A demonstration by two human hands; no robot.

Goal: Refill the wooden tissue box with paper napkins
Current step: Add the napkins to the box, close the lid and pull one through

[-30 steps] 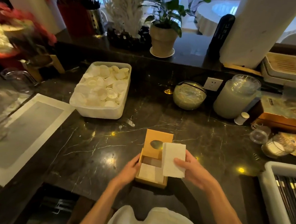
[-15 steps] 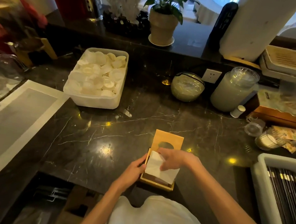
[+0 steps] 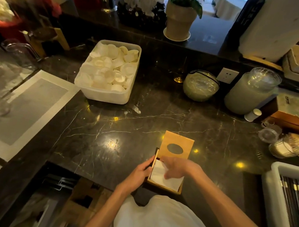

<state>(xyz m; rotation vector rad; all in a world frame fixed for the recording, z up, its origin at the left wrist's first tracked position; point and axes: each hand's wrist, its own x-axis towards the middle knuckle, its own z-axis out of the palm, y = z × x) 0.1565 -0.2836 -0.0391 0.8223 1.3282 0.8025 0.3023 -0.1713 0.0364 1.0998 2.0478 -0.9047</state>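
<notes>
The wooden tissue box (image 3: pixel 164 187) stands near the front edge of the dark marble counter (image 3: pixel 126 129). Its lid (image 3: pixel 177 143), with an oval hole, is tipped up and back. A stack of white paper napkins (image 3: pixel 160 176) lies inside the box. My right hand (image 3: pixel 178 167) rests flat on top of the napkins, fingers spread and pressing down. My left hand (image 3: pixel 139 173) grips the box's left wall.
A white tub of round paper cups (image 3: pixel 109 71) sits at the back left, with a glass bowl (image 3: pixel 201 85) and a lidded jar (image 3: pixel 251 90) at the back right. A white tray of chopsticks (image 3: pixel 287 202) is on the right, a grey mat (image 3: pixel 21 108) on the left.
My right hand brought the napkin stack from above the box down into it and now presses it flat. The left hand kept its hold on the box.
</notes>
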